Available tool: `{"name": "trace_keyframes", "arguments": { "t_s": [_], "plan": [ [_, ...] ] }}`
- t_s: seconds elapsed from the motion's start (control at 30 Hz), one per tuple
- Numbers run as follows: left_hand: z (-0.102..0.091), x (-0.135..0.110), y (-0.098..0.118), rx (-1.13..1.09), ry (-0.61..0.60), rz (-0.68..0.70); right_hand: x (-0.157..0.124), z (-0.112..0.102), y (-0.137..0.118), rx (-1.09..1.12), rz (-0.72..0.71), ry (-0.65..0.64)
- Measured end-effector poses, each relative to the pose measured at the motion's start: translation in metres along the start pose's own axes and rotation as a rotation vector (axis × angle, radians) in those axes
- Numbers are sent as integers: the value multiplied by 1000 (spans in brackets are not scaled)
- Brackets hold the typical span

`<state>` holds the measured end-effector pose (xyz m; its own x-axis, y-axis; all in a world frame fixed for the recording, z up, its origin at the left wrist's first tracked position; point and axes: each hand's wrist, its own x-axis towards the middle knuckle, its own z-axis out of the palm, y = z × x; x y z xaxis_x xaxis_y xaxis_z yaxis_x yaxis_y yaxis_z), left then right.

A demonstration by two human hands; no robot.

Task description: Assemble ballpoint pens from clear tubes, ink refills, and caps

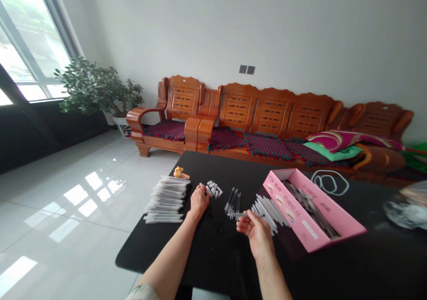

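Note:
My right hand (258, 235) pinches a slim grey pen barrel (238, 214) between thumb and fingers, level above the black table. Below its left end lies a small fan of clear pen refills (232, 201) with dark tips. My left hand (199, 201) has its fingers drawn together at the edge of a pile of short white pieces (215, 189); what they grip, if anything, is hidden. Small black bits (220, 226) are scattered between the hands. Left of my left hand lies a row of whitish translucent pens (168, 200). More grey-white barrels (268, 211) lie right of the refills.
A pink box (328, 211) with dark grey sticks inside stands on the black table (230, 264). White loops (330, 182) and a clear plastic bag (408, 206) are at the right. A small yellow figure (179, 172) sits at the back left. Behind stands a wooden sofa (271, 113).

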<state>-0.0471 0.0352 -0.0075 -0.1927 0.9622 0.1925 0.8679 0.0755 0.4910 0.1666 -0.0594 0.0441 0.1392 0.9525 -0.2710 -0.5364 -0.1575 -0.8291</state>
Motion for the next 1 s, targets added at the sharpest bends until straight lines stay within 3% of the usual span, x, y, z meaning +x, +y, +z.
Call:
{"name": "trace_keyframes", "arguments": {
  "t_s": [0.23,0.4,0.63,0.9,1.0],
  "plan": [
    [-3,-8,4,-105,-15,-1,-3,5,4,-7,5,-16],
    [-7,-8,3,-310,-44,-193,-4,4,2,-12,1,-8],
    [-11,-7,-3,-551,-68,-293,-6,6,-1,-16,-3,-10],
    [-28,-17,7,-920,-15,-347,-6,8,0,43,-36,-12],
    [-41,-34,18,-1266,-87,-353,-7,13,-2,63,-70,-30]
  ]
}}
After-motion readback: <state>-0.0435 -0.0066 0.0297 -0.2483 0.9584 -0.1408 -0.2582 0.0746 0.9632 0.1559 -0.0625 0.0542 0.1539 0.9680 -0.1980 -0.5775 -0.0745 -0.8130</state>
